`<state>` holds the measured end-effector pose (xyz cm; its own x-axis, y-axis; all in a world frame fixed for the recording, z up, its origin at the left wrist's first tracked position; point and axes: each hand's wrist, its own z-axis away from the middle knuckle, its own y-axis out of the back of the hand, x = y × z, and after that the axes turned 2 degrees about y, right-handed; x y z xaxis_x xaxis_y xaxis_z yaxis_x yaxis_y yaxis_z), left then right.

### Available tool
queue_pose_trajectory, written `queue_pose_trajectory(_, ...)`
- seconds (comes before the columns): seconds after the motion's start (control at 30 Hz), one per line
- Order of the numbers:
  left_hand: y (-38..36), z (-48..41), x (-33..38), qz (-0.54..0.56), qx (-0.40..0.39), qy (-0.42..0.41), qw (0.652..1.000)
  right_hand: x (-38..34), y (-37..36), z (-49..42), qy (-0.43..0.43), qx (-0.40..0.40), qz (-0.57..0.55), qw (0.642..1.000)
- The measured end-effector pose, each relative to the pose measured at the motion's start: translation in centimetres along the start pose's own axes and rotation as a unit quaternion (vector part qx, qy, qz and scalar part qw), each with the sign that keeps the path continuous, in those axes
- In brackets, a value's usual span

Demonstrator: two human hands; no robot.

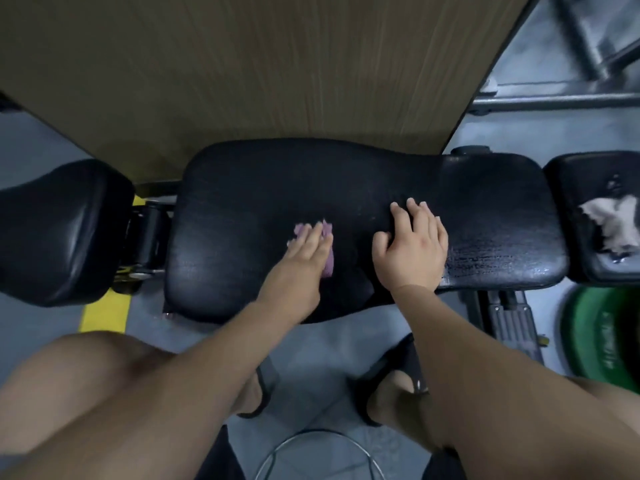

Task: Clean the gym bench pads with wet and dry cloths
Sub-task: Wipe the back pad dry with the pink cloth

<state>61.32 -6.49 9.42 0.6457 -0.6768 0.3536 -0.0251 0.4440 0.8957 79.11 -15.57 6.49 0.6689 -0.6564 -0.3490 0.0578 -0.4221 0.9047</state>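
Observation:
A long black bench pad [277, 181] lies across the middle of the view. On it my left hand [304, 251] presses a purple cloth [327, 230] flat, with its fingers straight. Only the cloth's edges show around the hand. My right hand [414, 247] rests flat on the pad beside it, fingers spread and holding nothing. To its right the pad's surface glistens with wet streaks [485, 261]. A second black pad [59, 230] sits at the left. On a third pad [568, 181] at the right edge lies a crumpled white cloth [613, 220].
A wood-grain panel [242, 71] stands behind the bench. A green weight plate [599, 337] lies on the grey floor at the right, near the bench's metal frame [509, 317]. Grey steel tubes [554, 98] cross the upper right. A metal stool ring [318, 455] sits below me.

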Motion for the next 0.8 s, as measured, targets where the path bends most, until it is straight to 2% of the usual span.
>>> queue_pose_trajectory(0.1, -0.2, 3.4, -0.6, -0.056, -0.030, -0.047, 0.997, -0.2, 0.3, 0.0, -0.004, 0.003, -0.003, 1.000)
queue_pose_trajectory(0.2, 1.7, 0.9, -2.5, -0.098, -0.052, -0.087, 0.990, -0.3, 0.2, 0.1, -0.007, -0.005, -0.007, 1.000)
queue_pose_trajectory(0.3, 3.2, -2.8, -2.8, -0.077, -0.048, -0.015, 0.996, -0.5, 0.2, 0.1, -0.007, -0.015, 0.003, 1.000)
queue_pose_trajectory(0.4, 1.9, -2.0, -1.6, -0.047, -0.017, 0.025, 0.998, -1.1, 0.6, 0.2, -0.009, -0.041, 0.014, 0.999)
queue_pose_trajectory(0.47, 0.6, 0.9, -0.8, -0.042, 0.005, -0.003, 0.999, -1.7, 1.1, 0.2, -0.019, -0.061, 0.020, 0.998)
queue_pose_trajectory(0.6, -0.3, 5.5, -0.9, -0.047, -0.002, -0.064, 0.997, -3.0, 2.2, 0.4, -0.036, -0.112, 0.018, 0.993)
queue_pose_trajectory(0.7, 0.3, 3.0, -2.5, -0.053, -0.001, -0.084, 0.995, -3.7, 2.8, 0.9, -0.032, -0.155, 0.026, 0.987)
queue_pose_trajectory(0.8, 1.1, -0.2, -2.7, -0.050, -0.007, -0.046, 0.998, -3.7, 3.8, 2.1, 0.006, -0.212, 0.051, 0.976)
